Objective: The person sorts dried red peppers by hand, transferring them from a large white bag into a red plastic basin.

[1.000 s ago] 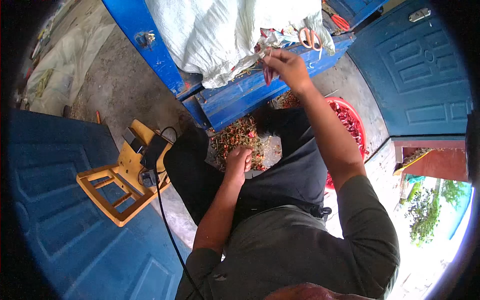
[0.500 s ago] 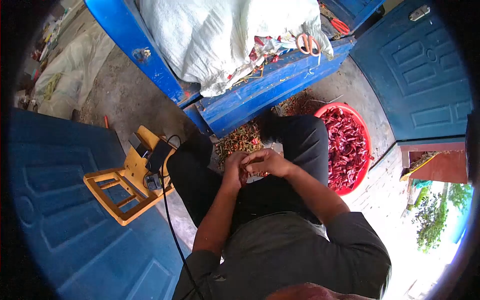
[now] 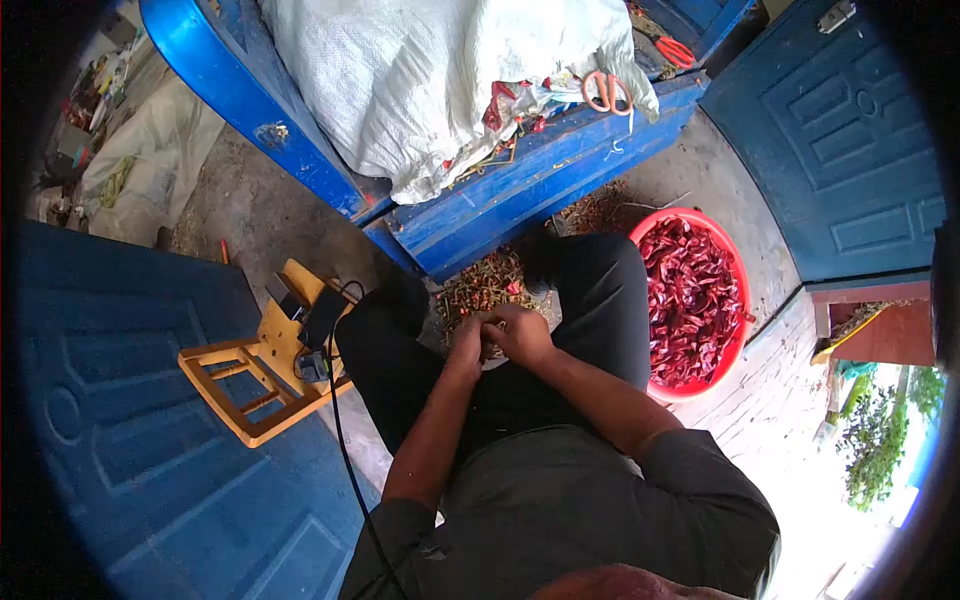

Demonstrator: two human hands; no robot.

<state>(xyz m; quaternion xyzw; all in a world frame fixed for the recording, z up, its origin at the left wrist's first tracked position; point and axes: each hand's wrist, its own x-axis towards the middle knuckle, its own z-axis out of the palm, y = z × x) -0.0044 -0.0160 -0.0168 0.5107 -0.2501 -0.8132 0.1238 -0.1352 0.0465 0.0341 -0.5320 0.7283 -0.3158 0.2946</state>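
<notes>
My left hand [image 3: 467,341] and my right hand [image 3: 522,334] meet over my lap, between my knees. Fingers of both hands are closed around a dried red chili [image 3: 489,347], of which only a dark sliver shows. Below them on the floor lies a heap of chili stems and scraps [image 3: 487,291]. To the right of my knee stands a round red basin [image 3: 742,300] full of dried red chilies [image 3: 690,300].
Ahead is a blue wooden bench [image 3: 500,215] bearing a white woven sack [image 3: 400,90], orange-handled scissors [image 3: 607,92] and red-handled scissors [image 3: 675,52]. A small wooden chair [image 3: 250,430] holding dark devices is at left; a black cable [image 3: 345,450] runs from it to me. Blue doors [image 3: 150,400] flank both sides.
My right hand has come down over the fingers of my left, and less of the chili shows between them. The view has shifted slightly.
</notes>
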